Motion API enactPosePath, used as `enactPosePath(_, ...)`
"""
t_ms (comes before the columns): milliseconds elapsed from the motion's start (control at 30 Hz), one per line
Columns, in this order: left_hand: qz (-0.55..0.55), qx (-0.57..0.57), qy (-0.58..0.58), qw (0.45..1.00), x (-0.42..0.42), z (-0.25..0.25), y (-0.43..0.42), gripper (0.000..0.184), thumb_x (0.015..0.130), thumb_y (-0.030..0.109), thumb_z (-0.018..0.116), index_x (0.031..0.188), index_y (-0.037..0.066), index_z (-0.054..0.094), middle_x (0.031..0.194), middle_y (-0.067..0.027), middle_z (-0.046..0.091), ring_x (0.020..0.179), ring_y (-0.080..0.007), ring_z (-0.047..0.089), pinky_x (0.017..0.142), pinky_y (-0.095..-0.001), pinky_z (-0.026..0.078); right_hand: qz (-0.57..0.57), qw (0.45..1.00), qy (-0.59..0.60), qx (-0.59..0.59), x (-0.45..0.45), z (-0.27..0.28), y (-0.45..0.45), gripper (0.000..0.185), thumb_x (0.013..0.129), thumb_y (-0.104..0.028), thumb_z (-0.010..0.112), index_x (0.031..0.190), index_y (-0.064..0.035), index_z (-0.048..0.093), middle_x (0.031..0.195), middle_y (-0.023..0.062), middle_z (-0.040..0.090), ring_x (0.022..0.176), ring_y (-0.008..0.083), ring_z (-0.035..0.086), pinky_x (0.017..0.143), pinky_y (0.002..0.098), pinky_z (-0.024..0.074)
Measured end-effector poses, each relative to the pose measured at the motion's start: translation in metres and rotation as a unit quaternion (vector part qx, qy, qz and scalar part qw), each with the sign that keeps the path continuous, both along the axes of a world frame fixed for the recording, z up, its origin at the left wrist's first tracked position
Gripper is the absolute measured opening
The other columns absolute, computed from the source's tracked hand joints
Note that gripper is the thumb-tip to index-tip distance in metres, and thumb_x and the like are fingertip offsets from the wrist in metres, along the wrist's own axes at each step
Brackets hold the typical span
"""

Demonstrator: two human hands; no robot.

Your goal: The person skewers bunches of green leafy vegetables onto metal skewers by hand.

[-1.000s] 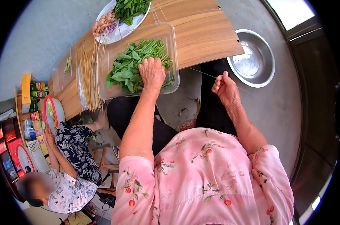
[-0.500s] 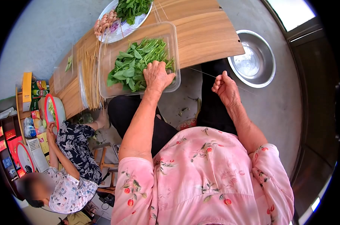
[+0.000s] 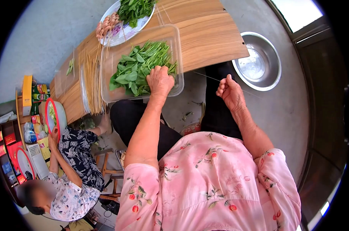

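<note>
My left hand (image 3: 159, 82) reaches into a clear plastic container (image 3: 180, 73), its fingers curled down on the near edge of a pile of leafy greens (image 3: 138, 63). The fingertips are hidden among the stems. My right hand (image 3: 231, 91) is closed on a thin skewer (image 3: 208, 76), held past the table edge above my leg. The skewer's tip points left toward the container, and nothing shows threaded on it. Left of the container lies a bundle of skewers (image 3: 91, 82) on the wooden table (image 3: 209, 34).
A patterned plate (image 3: 122, 36) holds more greens and small pinkish-brown pieces on sticks (image 3: 107, 25). A metal basin (image 3: 274, 63) stands right of the table. At left, a seated person (image 3: 76, 192) handles a red-rimmed bowl (image 3: 58, 123). Leaf scraps lie on the floor.
My left hand has moved slightly down and its fingers have curled more at the near edge of the greens. My right hand stays nearly still with the skewer.
</note>
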State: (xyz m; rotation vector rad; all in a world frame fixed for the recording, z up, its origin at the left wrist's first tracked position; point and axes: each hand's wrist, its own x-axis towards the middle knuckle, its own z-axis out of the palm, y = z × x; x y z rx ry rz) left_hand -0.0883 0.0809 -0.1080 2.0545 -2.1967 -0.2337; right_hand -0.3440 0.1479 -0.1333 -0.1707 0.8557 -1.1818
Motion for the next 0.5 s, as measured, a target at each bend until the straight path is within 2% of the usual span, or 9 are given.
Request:
enactPosePath(67, 0.022, 0.001, 0.044, 0.999, -0.001, 0.003, 0.000, 0.022, 0.069, 0.018, 0.064, 0.087, 0.007, 0.060, 0.096, -0.0097, 0.055, 0.097, -0.0288, 0.051, 0.080, -0.0438, 0.039, 0.000, 1.000, 0.002, 0.004, 0.001, 0.002, -0.001, 0.037, 0.093, -0.036, 0.046, 0.076, -0.0040, 0.056, 0.060, 0.0040, 0.052, 0.054, 0.0172, 0.051, 0.055, 0.0313, 0.0456)
enactPosePath(267, -0.012, 0.027, -0.021, 0.999, -0.009, 0.015, 0.002, 0.027, 0.067, 0.020, 0.069, 0.088, 0.007, 0.060, 0.096, -0.0106, 0.056, 0.097, -0.0288, 0.052, 0.080, -0.0431, 0.040, 0.002, 1.000, 0.009, 0.008, 0.002, 0.001, -0.001, 0.037, 0.092, -0.036, 0.047, 0.077, -0.0040, 0.056, 0.060, 0.0036, 0.052, 0.055, 0.0169, 0.051, 0.055, 0.0312, 0.0454)
enactPosePath(367, -0.019, 0.006, -0.022, 1.000, -0.007, 0.005, 0.001, 0.022, 0.067, 0.017, 0.068, 0.085, 0.006, 0.060, 0.090, -0.0108, 0.057, 0.091, -0.0291, 0.054, 0.077, -0.0426, 0.041, 0.001, 1.000, 0.014, 0.008, 0.002, 0.003, -0.001, 0.036, 0.092, -0.036, 0.048, 0.077, -0.0040, 0.055, 0.060, 0.0035, 0.052, 0.055, 0.0168, 0.051, 0.055, 0.0311, 0.0451)
enactPosePath(433, -0.043, -0.011, -0.025, 0.999, -0.003, 0.001, 0.002, 0.016, 0.067, 0.012, 0.061, 0.079, 0.003, 0.058, 0.083, -0.0128, 0.056, 0.085, -0.0323, 0.055, 0.072, -0.0441, 0.042, 0.000, 1.000, 0.015, 0.005, 0.002, 0.004, -0.001, 0.036, 0.092, -0.036, 0.048, 0.077, -0.0041, 0.055, 0.060, 0.0035, 0.052, 0.055, 0.0167, 0.051, 0.055, 0.0310, 0.0450)
enactPosePath(500, -0.042, -0.023, -0.019, 0.999, -0.001, -0.001, 0.003, 0.012, 0.067, 0.011, 0.061, 0.077, 0.004, 0.058, 0.080, -0.0116, 0.057, 0.083, -0.0312, 0.056, 0.072, -0.0431, 0.043, 0.000, 1.000, 0.014, 0.006, 0.002, 0.004, -0.001, 0.036, 0.092, -0.036, 0.047, 0.076, -0.0042, 0.055, 0.060, 0.0037, 0.051, 0.054, 0.0168, 0.051, 0.055, 0.0310, 0.0448)
